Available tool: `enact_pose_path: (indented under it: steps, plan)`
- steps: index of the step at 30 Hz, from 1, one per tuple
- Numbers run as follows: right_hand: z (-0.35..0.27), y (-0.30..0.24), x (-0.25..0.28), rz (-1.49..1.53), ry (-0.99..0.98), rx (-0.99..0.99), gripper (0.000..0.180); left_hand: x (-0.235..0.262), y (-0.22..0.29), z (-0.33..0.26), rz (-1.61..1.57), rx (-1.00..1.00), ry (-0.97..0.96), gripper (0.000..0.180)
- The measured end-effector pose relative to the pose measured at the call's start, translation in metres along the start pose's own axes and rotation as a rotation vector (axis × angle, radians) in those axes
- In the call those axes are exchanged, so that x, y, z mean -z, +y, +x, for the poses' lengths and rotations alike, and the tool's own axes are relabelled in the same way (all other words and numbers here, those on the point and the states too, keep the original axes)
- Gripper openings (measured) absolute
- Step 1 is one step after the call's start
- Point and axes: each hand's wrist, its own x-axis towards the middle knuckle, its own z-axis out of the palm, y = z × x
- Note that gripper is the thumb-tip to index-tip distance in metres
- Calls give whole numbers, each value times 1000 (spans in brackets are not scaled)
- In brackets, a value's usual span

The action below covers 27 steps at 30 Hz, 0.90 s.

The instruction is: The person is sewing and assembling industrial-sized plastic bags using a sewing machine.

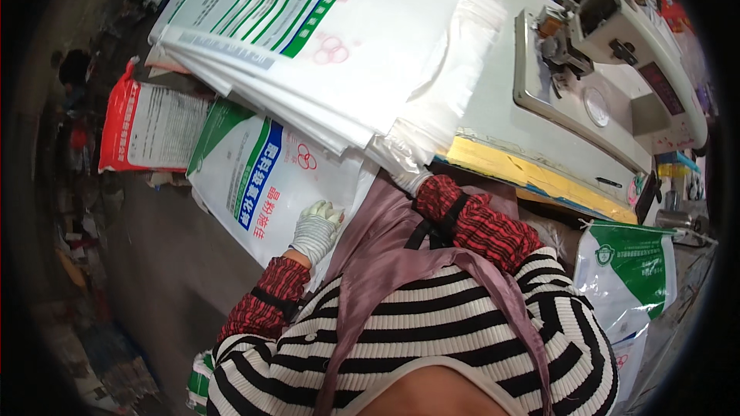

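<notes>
Two gloved hands work at a heap of white woven sacks (pixel 324 38) with green and blue stripes, which lies fanned across the left part of the sewing table (pixel 493 100), its near edges overhanging toward the person. The stack probably sits there so that each sack can be drawn off its near corner and fed rightward.

The right hand (pixel 408 179), in a white knit glove, reaches under the overhanging near corner of the stack, where the clear plastic liner (pixel 455 77) spills out. Its fingers are mostly hidden by the sacks, so how far they are closed cannot be told; it touches the lowest sack edges at least.

The left hand (pixel 316 229), also gloved, rests on a separate white sack (pixel 270 185) that hangs lower and to the left, fingers loosely curled against its surface, seemingly steadying it rather than pinching it.

Farther right stands an industrial sewing machine (pixel 609 38) on the table, whose near edge shows yellow. Near right, a green and white sack (pixel 632 270) leans upright. Far left, a red and white sack (pixel 150 127) lies on the floor.
</notes>
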Motion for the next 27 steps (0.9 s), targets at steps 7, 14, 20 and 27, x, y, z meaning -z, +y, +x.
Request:
enact_pose_path:
  steps: [7,14,20,27]
  plan:
    - [-4,-1,20,17,-78,-117,33,71,18,40,-296,54,-380,29]
    - [-23,5,36,158,-228,-247,32,204,78,171,-771,-70,438,16]
    - [-66,9,83,168,-341,117,25,176,123,310,-243,-5,569,32]
    - [-65,38,189,1018,163,55,16,157,86,326,-733,209,313,29]
